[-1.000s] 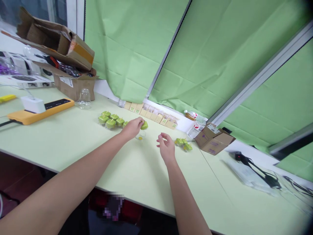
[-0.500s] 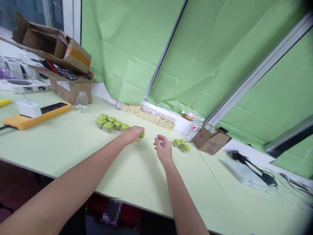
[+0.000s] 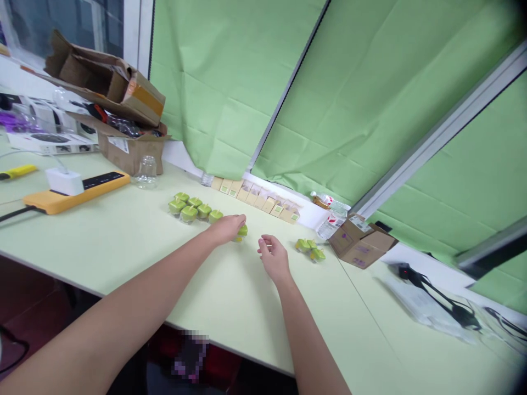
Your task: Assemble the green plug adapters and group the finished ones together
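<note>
My left hand is closed over a small clear container with a green lid, which stands on the pale table; the fingers hide part of it. Left of that hand, several more green-lidded containers form a cluster, each with a small upright yellowish piece on top. My right hand hovers over the table a little to the right, its fingers loosely curled and apart from the thumb, with nothing between them. Beyond it sits a smaller group of the same containers.
Small tan boxes line the back wall. An orange power strip, a clear jar and stacked cardboard boxes occupy the left. At right are plastic bottles, a cardboard box and black cables.
The view has swung slightly left, so the table's things appear farther right. My left hand stays on the same container, and my right hand sits marginally lower in view.
</note>
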The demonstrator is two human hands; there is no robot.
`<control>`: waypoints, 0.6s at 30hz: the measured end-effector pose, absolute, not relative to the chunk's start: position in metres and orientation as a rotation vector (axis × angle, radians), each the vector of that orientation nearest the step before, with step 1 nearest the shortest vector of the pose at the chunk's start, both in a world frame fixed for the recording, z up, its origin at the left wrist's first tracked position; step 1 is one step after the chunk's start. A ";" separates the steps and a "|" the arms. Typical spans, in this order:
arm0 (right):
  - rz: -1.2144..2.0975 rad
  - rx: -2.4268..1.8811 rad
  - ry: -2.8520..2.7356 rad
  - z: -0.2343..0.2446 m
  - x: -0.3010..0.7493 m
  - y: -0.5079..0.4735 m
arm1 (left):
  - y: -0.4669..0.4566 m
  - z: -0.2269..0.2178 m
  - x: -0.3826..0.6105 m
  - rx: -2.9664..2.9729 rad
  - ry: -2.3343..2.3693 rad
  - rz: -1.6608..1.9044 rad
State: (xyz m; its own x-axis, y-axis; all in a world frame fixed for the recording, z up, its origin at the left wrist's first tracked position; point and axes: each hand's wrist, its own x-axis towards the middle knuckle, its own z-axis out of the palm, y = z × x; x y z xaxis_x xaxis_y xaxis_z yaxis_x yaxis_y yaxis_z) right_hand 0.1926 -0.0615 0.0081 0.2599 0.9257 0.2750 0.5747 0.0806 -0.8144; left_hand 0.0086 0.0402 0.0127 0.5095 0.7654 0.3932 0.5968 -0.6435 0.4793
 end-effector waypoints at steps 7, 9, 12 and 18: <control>0.386 -1.628 -1.610 -0.001 0.185 -0.063 | 0.025 0.017 0.012 2.639 0.923 0.810; 0.412 -1.605 -1.626 -0.001 0.184 -0.063 | 0.020 0.018 0.013 2.624 0.865 0.815; 0.501 -1.531 -1.635 0.001 0.184 -0.065 | 0.012 0.022 0.013 2.575 0.839 0.802; 0.514 -1.505 -1.710 0.011 0.177 -0.070 | -0.020 0.042 0.028 2.612 0.662 1.259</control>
State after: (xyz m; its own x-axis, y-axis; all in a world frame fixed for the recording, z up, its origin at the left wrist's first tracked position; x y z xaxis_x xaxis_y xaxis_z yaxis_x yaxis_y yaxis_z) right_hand 0.1771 -0.0697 0.0114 0.0104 0.9573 0.2889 0.6397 0.2157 -0.7378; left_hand 0.0282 -0.0198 0.0423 0.5457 0.4585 0.7014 0.3174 -0.8878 0.3334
